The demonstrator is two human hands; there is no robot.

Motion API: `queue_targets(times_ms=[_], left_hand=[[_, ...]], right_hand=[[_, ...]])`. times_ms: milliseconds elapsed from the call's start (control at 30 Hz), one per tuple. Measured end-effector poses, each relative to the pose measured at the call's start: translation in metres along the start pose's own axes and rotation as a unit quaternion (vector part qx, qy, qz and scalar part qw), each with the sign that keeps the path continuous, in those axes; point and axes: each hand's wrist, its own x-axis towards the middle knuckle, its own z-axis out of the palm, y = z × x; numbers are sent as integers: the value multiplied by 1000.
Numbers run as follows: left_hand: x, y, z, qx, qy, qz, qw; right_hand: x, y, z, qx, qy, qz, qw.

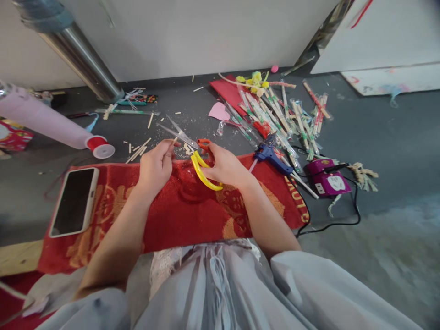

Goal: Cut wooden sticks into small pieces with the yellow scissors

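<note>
My right hand (223, 166) is closed around the handles of a pair of scissors (202, 172), one loop yellow and one orange-red. The blades are spread apart and point to the upper left. Between the fingertips of my left hand (156, 164) is a short pale wooden stick (175, 140), right beside the lower blade; whether it touches the blade I cannot tell. Cut stick pieces (139, 150) and crumbs lie on the dark surface just beyond my hands. Under my forearms is a red towel (187, 220) with an orange pattern.
A phone (74, 201) lies on the towel at left, near a red ribbon spool (100, 146). On the right are a blue glue gun (273, 158), wrapped chopsticks (275, 114), a pink paper heart (219, 111) and a purple power socket (326, 178) with a black cable. A metal post (80, 59) stands at back left.
</note>
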Motion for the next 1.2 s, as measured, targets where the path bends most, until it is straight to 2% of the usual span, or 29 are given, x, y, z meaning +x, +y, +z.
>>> queue_targets(times_ms=[133,267,500,700,967,1033,1100,1200], left_hand=[[1,0,1,-62,-10,-12,998],[2,-4,2,-75,-18,-10,997],[3,-9,1,-24,-22,28,999],[1,-13,2,31,-11,64,997],[0,-13,4,67,-26,24,997],[-1,-11,5,95,8,31,995],[-4,-6,5,114,81,55,989],[-11,6,8,99,194,136,966]], right_hand=[[1,2,1,-21,-2,1,1000],[1,3,1,-15,8,-19,1000],[1,3,-1,3,-12,6,1000],[2,0,0,-63,3,20,998],[3,-8,5,-93,16,82,992],[4,-8,7,-85,23,97,991],[6,-8,9,-75,28,113,990],[8,-9,11,-51,27,150,987]])
